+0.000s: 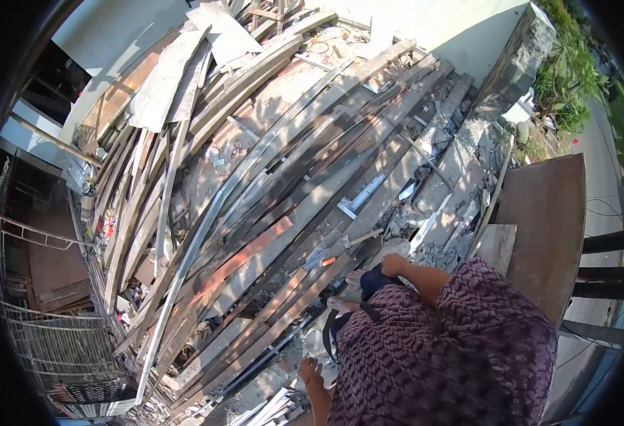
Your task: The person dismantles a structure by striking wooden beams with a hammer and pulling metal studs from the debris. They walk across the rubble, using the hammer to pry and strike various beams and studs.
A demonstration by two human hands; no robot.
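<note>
My right hand (395,265) is closed beside my knee, over the dark blue cloth (377,280) of my trouser leg; whatever its fingers hold, if anything, is hidden. Lower down, my left hand (310,370) hangs with fingers loosely apart and nothing in it, above the rubble and planks. Between the hands show my feet (344,305) and dark straps. Just ahead of the feet lie a wooden-handled tool (363,237) like a hammer and a small orange-ended object (328,261). Long wooden planks (269,248) spread out beyond them.
A long pale metal bar (198,238) crosses the wood pile. Broken concrete (461,206) and a fallen pillar (514,67) lie on the right, near a brown sheet (542,220). Bent light panels (166,82) lean at the upper left; a wire basket-like frame (60,348) stands lower left.
</note>
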